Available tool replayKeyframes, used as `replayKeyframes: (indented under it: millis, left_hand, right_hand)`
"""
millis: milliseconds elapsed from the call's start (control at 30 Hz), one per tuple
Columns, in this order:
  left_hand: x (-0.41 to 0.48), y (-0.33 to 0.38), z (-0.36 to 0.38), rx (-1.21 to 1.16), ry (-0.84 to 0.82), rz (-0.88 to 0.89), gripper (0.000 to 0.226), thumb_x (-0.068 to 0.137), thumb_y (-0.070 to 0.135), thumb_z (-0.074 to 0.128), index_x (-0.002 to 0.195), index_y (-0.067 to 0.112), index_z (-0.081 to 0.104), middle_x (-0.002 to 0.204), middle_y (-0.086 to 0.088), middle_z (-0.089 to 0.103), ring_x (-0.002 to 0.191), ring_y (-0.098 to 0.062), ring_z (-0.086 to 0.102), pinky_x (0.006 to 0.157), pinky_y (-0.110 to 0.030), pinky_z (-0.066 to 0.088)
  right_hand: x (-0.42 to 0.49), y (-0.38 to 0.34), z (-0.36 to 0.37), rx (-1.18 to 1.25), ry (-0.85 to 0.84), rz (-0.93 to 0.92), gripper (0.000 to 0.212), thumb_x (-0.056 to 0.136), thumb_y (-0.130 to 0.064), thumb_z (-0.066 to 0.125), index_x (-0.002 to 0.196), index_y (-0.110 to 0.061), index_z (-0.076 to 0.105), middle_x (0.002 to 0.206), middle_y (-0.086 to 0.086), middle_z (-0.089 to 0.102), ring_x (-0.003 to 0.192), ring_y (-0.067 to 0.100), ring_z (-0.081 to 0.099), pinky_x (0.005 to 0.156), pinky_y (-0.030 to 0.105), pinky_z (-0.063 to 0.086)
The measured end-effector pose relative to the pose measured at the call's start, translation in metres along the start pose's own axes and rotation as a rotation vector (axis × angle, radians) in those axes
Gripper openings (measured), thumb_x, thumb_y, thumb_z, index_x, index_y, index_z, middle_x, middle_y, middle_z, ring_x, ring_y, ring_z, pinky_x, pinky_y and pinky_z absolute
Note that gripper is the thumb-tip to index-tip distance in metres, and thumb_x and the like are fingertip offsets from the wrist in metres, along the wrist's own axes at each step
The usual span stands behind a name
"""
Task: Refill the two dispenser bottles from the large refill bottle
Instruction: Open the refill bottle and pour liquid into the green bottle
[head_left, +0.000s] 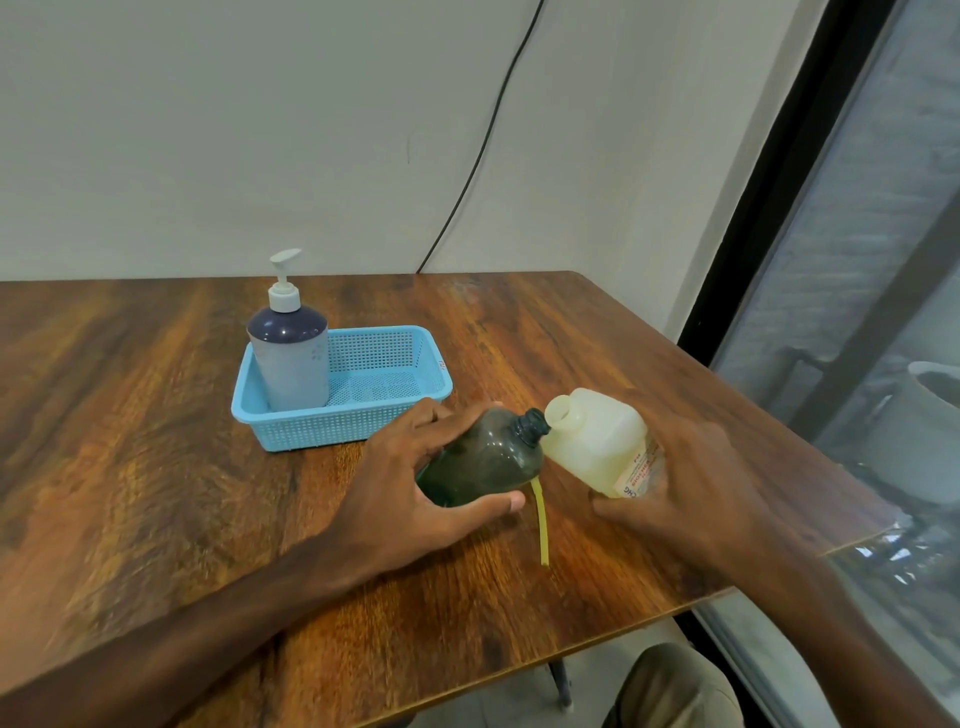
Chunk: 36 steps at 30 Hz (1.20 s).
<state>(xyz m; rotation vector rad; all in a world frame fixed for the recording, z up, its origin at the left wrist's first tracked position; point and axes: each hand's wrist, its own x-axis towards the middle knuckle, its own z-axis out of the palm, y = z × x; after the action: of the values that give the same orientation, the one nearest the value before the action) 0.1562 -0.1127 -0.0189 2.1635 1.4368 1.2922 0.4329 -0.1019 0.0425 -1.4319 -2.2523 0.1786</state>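
My left hand (415, 483) grips a dark green dispenser bottle (488, 457) with no pump on it, tilted so its open neck points up and right. My right hand (691, 478) holds the pale, translucent refill bottle (597, 441), uncapped and tilted left, its mouth next to the green bottle's neck. A yellowish tube (541, 525) lies on the table (156, 467) just below the green bottle. The second dispenser bottle (291, 358), grey-blue with a white pump, stands upright in the left end of a blue basket (384, 421).
The wooden table's right edge runs close beside my right hand, with a glass window and dark frame (779, 260) beyond it. A black cable (478, 156) hangs down the wall behind the table. The basket's right half holds nothing.
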Motion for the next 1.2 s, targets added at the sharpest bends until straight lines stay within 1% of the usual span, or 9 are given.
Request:
replayKeyframes:
  millis: [233, 400, 600, 667, 700, 767, 800, 1000, 1200]
  left_hand:
    - [-0.001, 0.002, -0.001, -0.011, 0.024, 0.012, 0.079, 0.069, 0.072, 0.080, 0.140, 0.054, 0.050, 0.111, 0.021, 0.060, 0.108, 0.002, 0.054, 0.079, -0.017, 0.053]
    - [-0.001, 0.001, -0.001, -0.004, 0.022, 0.013, 0.082, 0.068, 0.075, 0.078, 0.141, 0.049, 0.052, 0.109, 0.023, 0.060, 0.106, 0.000, 0.056, 0.078, -0.015, 0.051]
    - [0.000, -0.003, 0.000, -0.008, 0.028, -0.019, 0.087, 0.068, 0.077, 0.078, 0.144, 0.041, 0.056, 0.115, 0.018, 0.066, 0.107, -0.002, 0.060, 0.081, -0.028, 0.058]
    - [0.000, -0.004, 0.000, -0.015, 0.040, -0.030, 0.087, 0.068, 0.078, 0.078, 0.144, 0.041, 0.057, 0.116, 0.017, 0.067, 0.108, -0.004, 0.061, 0.082, -0.032, 0.059]
    - [-0.001, -0.004, 0.000, -0.014, 0.046, -0.036, 0.087, 0.068, 0.079, 0.078, 0.144, 0.041, 0.057, 0.117, 0.017, 0.068, 0.108, -0.004, 0.061, 0.083, -0.032, 0.059]
    - [-0.001, -0.004, 0.000, -0.016, 0.058, -0.048, 0.087, 0.067, 0.079, 0.078, 0.144, 0.043, 0.056, 0.120, 0.017, 0.068, 0.111, -0.003, 0.061, 0.084, -0.031, 0.060]
    - [-0.001, -0.004, 0.000, -0.016, 0.064, -0.052, 0.086, 0.067, 0.079, 0.078, 0.143, 0.044, 0.056, 0.121, 0.017, 0.067, 0.112, -0.003, 0.061, 0.085, -0.031, 0.060]
    - [0.000, 0.001, -0.003, -0.043, 0.097, -0.050, 0.077, 0.065, 0.072, 0.085, 0.133, 0.055, 0.053, 0.122, 0.023, 0.066, 0.114, 0.007, 0.060, 0.087, -0.024, 0.061]
    - [0.001, 0.003, -0.003, -0.050, 0.111, -0.053, 0.080, 0.063, 0.071, 0.086, 0.134, 0.046, 0.058, 0.122, 0.023, 0.066, 0.111, 0.011, 0.059, 0.084, -0.015, 0.058]
  right_hand:
    - [0.003, 0.004, 0.000, -0.010, -0.009, -0.014, 0.090, 0.066, -0.047, 0.090, 0.146, -0.027, 0.051, 0.123, -0.011, 0.064, 0.106, 0.003, 0.056, 0.072, 0.008, 0.042]
    - [0.004, 0.003, -0.002, -0.044, -0.015, -0.023, 0.090, 0.067, -0.047, 0.089, 0.146, -0.029, 0.049, 0.123, -0.012, 0.063, 0.104, 0.003, 0.053, 0.071, 0.007, 0.040]
    - [0.013, -0.001, -0.007, -0.098, -0.025, -0.037, 0.090, 0.069, -0.046, 0.089, 0.147, -0.028, 0.049, 0.121, -0.011, 0.063, 0.104, 0.006, 0.056, 0.073, 0.009, 0.040]
    - [0.016, -0.002, -0.009, -0.112, -0.030, -0.050, 0.089, 0.069, -0.047, 0.088, 0.146, -0.029, 0.049, 0.119, -0.013, 0.063, 0.102, 0.006, 0.058, 0.075, 0.012, 0.046]
    - [0.018, -0.002, -0.010, -0.116, -0.032, -0.059, 0.090, 0.069, -0.048, 0.088, 0.147, -0.029, 0.049, 0.120, -0.012, 0.065, 0.103, 0.008, 0.060, 0.077, 0.018, 0.051]
    - [0.022, -0.003, -0.012, -0.123, -0.031, -0.081, 0.093, 0.068, -0.050, 0.087, 0.149, -0.029, 0.047, 0.121, -0.008, 0.066, 0.105, 0.011, 0.062, 0.082, 0.030, 0.057]
    - [0.023, -0.003, -0.013, -0.129, -0.025, -0.096, 0.093, 0.068, -0.051, 0.086, 0.149, -0.030, 0.045, 0.122, -0.008, 0.066, 0.107, 0.011, 0.062, 0.083, 0.032, 0.058]
    - [0.032, -0.005, -0.018, -0.170, -0.031, -0.135, 0.091, 0.068, -0.059, 0.077, 0.149, -0.035, 0.043, 0.124, -0.011, 0.065, 0.109, 0.009, 0.061, 0.087, 0.033, 0.057]
    - [0.037, -0.007, -0.018, -0.217, -0.030, -0.158, 0.090, 0.070, -0.053, 0.083, 0.149, -0.036, 0.042, 0.124, -0.013, 0.062, 0.109, 0.008, 0.058, 0.086, 0.026, 0.055]
